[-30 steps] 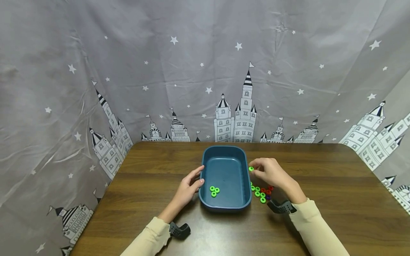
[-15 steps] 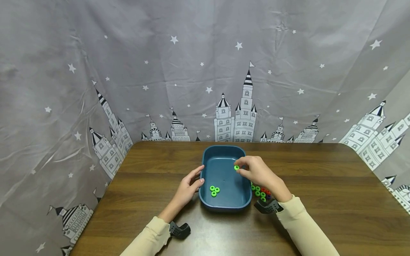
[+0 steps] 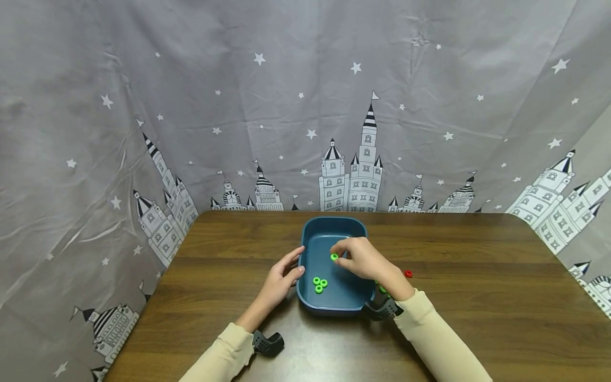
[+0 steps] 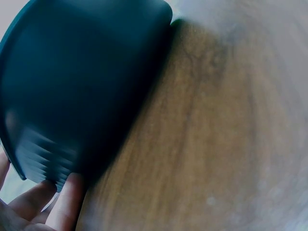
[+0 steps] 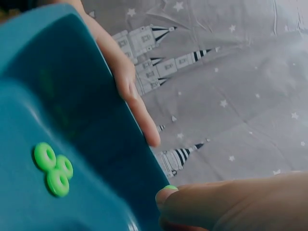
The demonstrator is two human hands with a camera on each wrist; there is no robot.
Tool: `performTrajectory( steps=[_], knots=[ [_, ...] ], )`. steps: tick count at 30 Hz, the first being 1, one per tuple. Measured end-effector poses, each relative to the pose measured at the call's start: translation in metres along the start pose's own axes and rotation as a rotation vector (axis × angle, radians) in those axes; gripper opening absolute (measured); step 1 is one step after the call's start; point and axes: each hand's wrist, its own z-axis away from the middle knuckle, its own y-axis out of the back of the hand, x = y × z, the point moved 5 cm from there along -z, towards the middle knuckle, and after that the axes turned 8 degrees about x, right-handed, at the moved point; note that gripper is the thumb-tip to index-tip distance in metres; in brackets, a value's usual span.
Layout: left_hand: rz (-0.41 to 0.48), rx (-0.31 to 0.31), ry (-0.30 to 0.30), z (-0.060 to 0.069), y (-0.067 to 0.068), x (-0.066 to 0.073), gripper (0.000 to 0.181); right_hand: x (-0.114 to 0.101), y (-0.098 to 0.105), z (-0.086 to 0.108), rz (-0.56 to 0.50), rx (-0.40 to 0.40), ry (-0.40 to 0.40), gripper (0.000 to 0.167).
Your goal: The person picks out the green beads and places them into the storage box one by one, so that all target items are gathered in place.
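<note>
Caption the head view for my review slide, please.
Right hand pinching a green ring over a blue tray holding three green rings, left hand touching the tray's side.

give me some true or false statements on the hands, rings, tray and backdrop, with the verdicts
1. The right hand pinches a small bright green plastic-looking ring over the dark blue rounded-rectangular plastic-looking tray. True.
2. The left hand pinches a ring too. False: it touches the tray's left side.
3. Three other green rings lie together in the tray. True.
4. A small red plastic-looking ring lies on the brown wooden table, right of the tray. True.
5. The grey fabric backdrop is plain. False: it shows castles and stars.
</note>
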Motion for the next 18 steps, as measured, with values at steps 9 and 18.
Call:
performTrajectory(
  steps=[9, 18],
  knots=[
    [-0.006, 0.007, 0.006, -0.001, 0.000, 0.000, 0.050, -0.009, -0.013, 0.000, 0.001, -0.040, -0.011, 0.021],
    [-0.007, 0.006, 0.004, 0.000, 0.000, 0.000, 0.050, -0.009, -0.027, 0.002, 0.016, -0.049, 0.008, 0.020]
  ],
)
